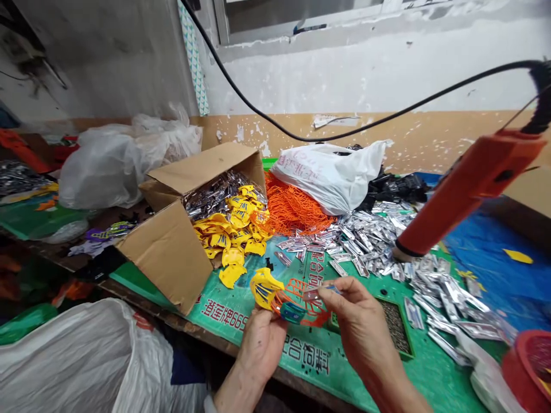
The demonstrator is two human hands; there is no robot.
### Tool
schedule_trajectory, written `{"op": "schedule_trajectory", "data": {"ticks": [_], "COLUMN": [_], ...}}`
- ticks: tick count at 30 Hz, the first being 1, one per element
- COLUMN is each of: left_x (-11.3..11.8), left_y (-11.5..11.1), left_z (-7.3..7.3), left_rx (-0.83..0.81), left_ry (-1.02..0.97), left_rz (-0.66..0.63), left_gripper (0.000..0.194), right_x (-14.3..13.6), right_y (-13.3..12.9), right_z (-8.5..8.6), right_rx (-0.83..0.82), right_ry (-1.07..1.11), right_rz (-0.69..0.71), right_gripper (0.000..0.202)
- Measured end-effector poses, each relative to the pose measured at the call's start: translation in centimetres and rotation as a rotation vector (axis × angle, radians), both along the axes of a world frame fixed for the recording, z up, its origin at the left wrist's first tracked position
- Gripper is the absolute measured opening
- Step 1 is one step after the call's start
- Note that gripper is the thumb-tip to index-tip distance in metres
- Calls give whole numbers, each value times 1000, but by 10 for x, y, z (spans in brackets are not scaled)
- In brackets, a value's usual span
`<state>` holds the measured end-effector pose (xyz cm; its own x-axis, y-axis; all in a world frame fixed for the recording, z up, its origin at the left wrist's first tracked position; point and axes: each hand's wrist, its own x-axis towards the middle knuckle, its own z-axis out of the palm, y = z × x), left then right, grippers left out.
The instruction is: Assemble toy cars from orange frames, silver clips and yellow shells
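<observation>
Orange mesh piece [299,289]: held above the near part of the counter [434,384], between the two hands, with a yellow part [264,288] at one end and a teal part [293,312] along its near side.

Left hand [262,338]: grip closed on the mesh piece near its yellow end, from below. Right hand [365,321]: thumb and fingers together on a small silver strip [311,295], over the mesh; contact between strip and mesh cannot be told.

Handling, judged: mesh looks thin and likely flexes, so support it close to where the strip bears and use light pressure. Keep the left grip steady, let the right do the fine moves. Pinch the strip near one end, flat face square to the mesh, so it does not twist or snag.

Orientation: long axis runs mostly across the view, dipping slightly rightward. Yellow end points left, open mesh end right, toward the right hand.

Outward: green tray [408,330] of small bits beside the right hand; loose silver strips [365,235] beyond. Yellow pieces [241,229] spill from a cardboard box [167,252]; orange netting [293,206] lies next to them, partly under a white bag [331,172]. Orange tool [469,189] at right.
</observation>
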<state>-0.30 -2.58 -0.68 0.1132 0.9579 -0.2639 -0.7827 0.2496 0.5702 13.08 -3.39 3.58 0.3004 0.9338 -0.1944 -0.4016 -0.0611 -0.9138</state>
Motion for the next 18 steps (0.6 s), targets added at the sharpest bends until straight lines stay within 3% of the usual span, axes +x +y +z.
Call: {"op": "schedule_trajectory", "data": {"ticks": [4,12,18], "left_x": [1,3,-7], "left_y": [0,-2,-9], "left_z": [-4,-10,-14], "left_rx": [23,33,-7], "left_ry": [61,107,334], "left_rz": [49,92,85], "left_gripper": [32,31,33], "right_x": [-12,-15,-10], "right_y": [-5,-9,-8], "right_z": [-12,-25,-27], "right_rx": [21,20,-2], "right_ry": [-65,-171,-235], "right_rz": [-39,152,128], "right_gripper": [29,30,37]}}
